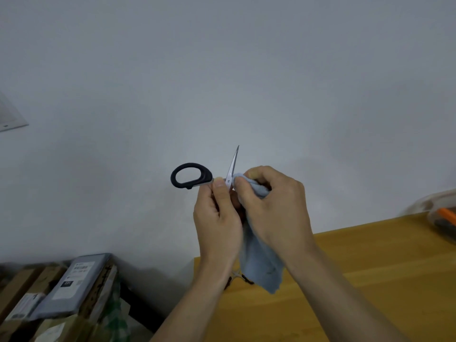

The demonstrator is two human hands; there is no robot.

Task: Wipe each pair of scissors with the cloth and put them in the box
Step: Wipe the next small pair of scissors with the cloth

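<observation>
Head view, single frame.

Item 1: scissors (197,177), black-handled, held up in the air before a pale wall (222,70), just past centre towards 6 o'clock. One oval handle loop is seen at 9 o'clock of the hands; one bare blade is pointed towards 12 o'clock. The pair is seen spread apart.

Item 2: left hand (217,218). The scissors are pinched near the pivot between thumb and curled fingers, just below the handle loop.

Item 3: right hand (274,206). A pale blue cloth (261,262) is gripped in the curled fingers and pressed against the base of the blade; the remainder of the cloth is left hanging towards 6 o'clock between the two wrists.

Item 4: wooden table (370,280), yellow-brown, recorded from 4 to 6 o'clock.

Item 5: a second pair of scissors (243,277), dark-handled, lying on the table at 6 o'clock, largely hidden by cloth and wrist.

Item 6: clear box (441,215), at 3 to 4 o'clock on the table's far edge, cut by the frame; orange and dark objects are seen inside, blurred.

Item 7: grey parcels and cartons (74,285), stacked at 7 to 8 o'clock, beside the table.
</observation>
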